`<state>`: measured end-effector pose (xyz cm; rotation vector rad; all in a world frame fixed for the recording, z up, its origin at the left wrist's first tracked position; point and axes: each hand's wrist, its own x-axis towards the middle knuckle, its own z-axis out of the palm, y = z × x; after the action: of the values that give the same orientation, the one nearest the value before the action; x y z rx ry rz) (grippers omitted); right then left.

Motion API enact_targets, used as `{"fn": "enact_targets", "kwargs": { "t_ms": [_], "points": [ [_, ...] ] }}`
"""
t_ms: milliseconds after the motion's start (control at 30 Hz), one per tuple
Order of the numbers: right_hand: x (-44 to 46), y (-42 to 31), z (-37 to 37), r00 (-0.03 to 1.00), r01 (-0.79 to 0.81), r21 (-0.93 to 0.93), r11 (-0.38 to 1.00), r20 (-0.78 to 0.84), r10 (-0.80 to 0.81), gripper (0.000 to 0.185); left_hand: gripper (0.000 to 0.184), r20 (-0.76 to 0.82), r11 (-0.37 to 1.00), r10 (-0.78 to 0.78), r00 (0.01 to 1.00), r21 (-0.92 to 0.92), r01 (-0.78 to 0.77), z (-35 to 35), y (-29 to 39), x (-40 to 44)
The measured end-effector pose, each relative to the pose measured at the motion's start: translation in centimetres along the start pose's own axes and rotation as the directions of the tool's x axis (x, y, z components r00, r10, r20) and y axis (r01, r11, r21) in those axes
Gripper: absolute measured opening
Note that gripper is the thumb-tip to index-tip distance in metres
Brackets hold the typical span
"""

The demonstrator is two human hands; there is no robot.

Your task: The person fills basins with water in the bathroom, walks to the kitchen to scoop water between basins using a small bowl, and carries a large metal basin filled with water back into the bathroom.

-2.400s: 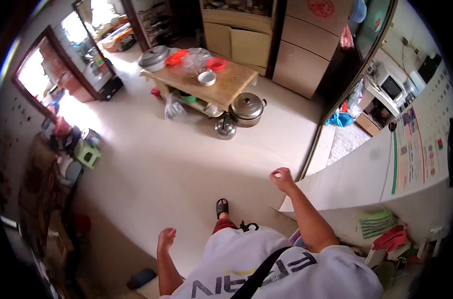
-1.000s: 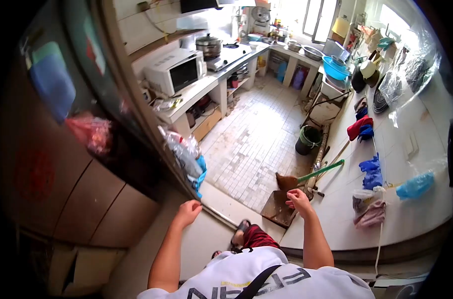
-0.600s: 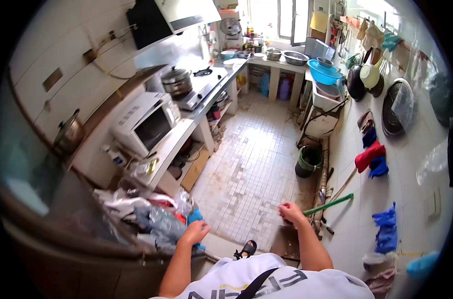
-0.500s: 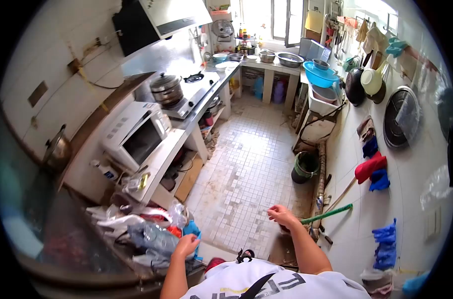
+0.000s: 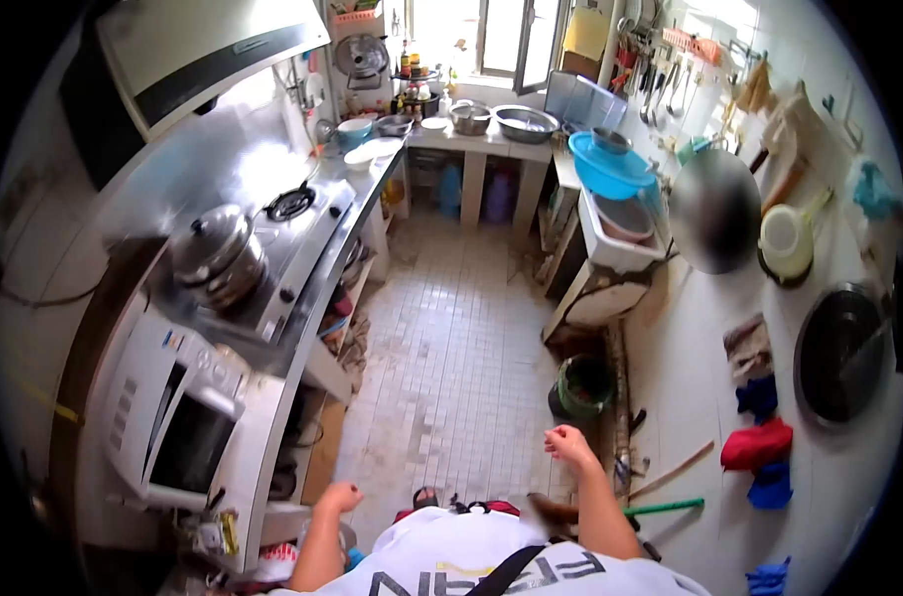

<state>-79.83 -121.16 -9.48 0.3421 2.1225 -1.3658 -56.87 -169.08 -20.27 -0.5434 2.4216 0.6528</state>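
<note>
My left hand [image 5: 340, 497] hangs low beside the white counter [image 5: 258, 497], its fingers curled in and nothing visible in them. Over the tiled floor, my right hand [image 5: 570, 446] is held out with loosely bent fingers, a little apart and holding nothing. A dark green bin [image 5: 582, 385] stands on the floor just beyond it. Close to my right forearm lies a green stick [image 5: 664, 507] near the wall. Neither hand touches any of these things.
Along the left run a microwave [image 5: 178, 417], a steamer pot [image 5: 216, 253] and a gas burner [image 5: 290, 204]. At the right back, a blue basin [image 5: 610, 167] sits above a white sink [image 5: 625, 238]. Pans and gloves [image 5: 757, 449] hang on the right wall. Tiled floor [image 5: 436, 328] runs between.
I have moved forward into the kitchen; the stove, microwave and sink appear nearer. My left hand has moved away from the plastic bags. The right hand stays held out.
</note>
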Motion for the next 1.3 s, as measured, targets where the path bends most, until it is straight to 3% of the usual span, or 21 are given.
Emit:
{"fn": "enact_targets", "kwargs": {
  "t_ms": [67,133,200,267,367,433,467,533,567,633,733,767,833,1000,1033,1133,1300],
  "points": [
    [3.2,-3.6,-0.3,0.999,0.021,0.096,0.995,0.026,-0.024,0.024,0.034,-0.171,0.984,0.177,0.969,0.059,-0.169,-8.0,3.9,8.8],
    [7.2,-6.8,-1.3,0.998,0.050,0.169,0.984,0.037,-0.057,0.021,0.035,-0.263,0.938,0.335,0.905,-0.002,-0.347,-18.5,11.9,13.5],
    [12.6,-9.6,-2.3,0.999,0.033,0.247,0.968,0.024,-0.040,0.020,0.030,-0.427,0.844,0.436,0.792,-0.112,-0.524,-25.7,18.1,18.8],
    [18.4,-12.6,-3.1,0.998,0.055,0.316,0.947,-0.034,-0.047,0.019,0.026,-0.577,0.741,0.524,0.627,-0.055,-0.670,-31.1,23.4,22.8],
    [28.3,-16.6,-4.5,0.999,0.033,0.325,0.945,-0.018,-0.028,0.020,0.025,-0.598,0.743,0.453,0.661,-0.158,-0.651,-35.5,27.8,29.2],
    [34.7,-21.4,-5.2,1.000,0.021,0.247,0.969,-0.012,-0.019,0.021,0.027,-0.507,0.853,0.428,0.748,-0.047,-0.520,-34.2,25.7,36.7],
    [36.8,-24.5,-5.4,1.000,0.028,0.213,0.977,0.001,-0.029,0.021,0.032,-0.311,0.936,0.340,0.887,0.026,-0.350,-34.8,25.5,37.6],
    [41.4,-30.9,-6.1,0.995,0.064,0.199,0.978,0.059,-0.077,0.022,0.043,0.062,0.951,0.202,0.977,0.227,-0.211,-34.4,22.7,42.1],
    [44.0,-33.5,-6.4,0.991,0.105,0.127,0.986,0.068,-0.114,0.023,0.045,0.088,0.985,0.077,0.993,0.149,-0.089,-35.5,23.1,42.3],
    [49.3,-38.5,-7.3,0.981,0.176,-0.028,0.984,0.089,-0.173,0.024,0.046,-0.040,1.000,0.023,0.999,-0.016,-0.023,-35.5,21.2,45.5],
    [57.0,-45.2,-8.0,0.970,0.232,-0.093,0.968,0.098,-0.222,0.024,0.048,-0.029,0.980,-0.152,0.988,-0.138,0.146,-39.2,23.5,49.6],
    [59.4,-47.1,-8.1,0.964,0.257,-0.064,0.964,0.091,-0.251,0.029,0.048,0.031,0.984,-0.146,0.989,-0.100,0.149,-39.7,23.8,52.9],
    [65.5,-50.0,-8.5,0.966,0.254,-0.098,0.962,0.077,-0.247,0.029,0.049,0.159,0.990,-0.138,0.978,-0.008,0.141,-41.8,24.9,60.0],
    [75.3,-58.9,-9.4,0.992,0.118,-0.156,0.981,0.069,-0.109,0.025,0.040,0.003,0.988,0.125,0.992,0.093,-0.125,-54.6,36.2,77.7],
    [76.7,-61.6,-9.9,0.988,0.132,-0.071,0.989,0.092,-0.126,0.024,0.037,-0.053,0.974,0.227,0.972,0.040,-0.225,-58.5,39.5,80.8],
    [84.0,-65.9,-12.7,0.965,0.261,-0.051,0.964,-0.009,-0.262,0.027,0.031,-0.230,0.900,0.425,0.875,0.008,-0.435,-69.4,49.0,87.4],
    [95.7,-76.3,-19.1,0.907,0.412,0.128,0.902,-0.155,-0.392,0.018,0.023,-0.476,0.781,0.570,0.670,0.062,-0.621,-80.6,59.1,96.1]
  ]
}}
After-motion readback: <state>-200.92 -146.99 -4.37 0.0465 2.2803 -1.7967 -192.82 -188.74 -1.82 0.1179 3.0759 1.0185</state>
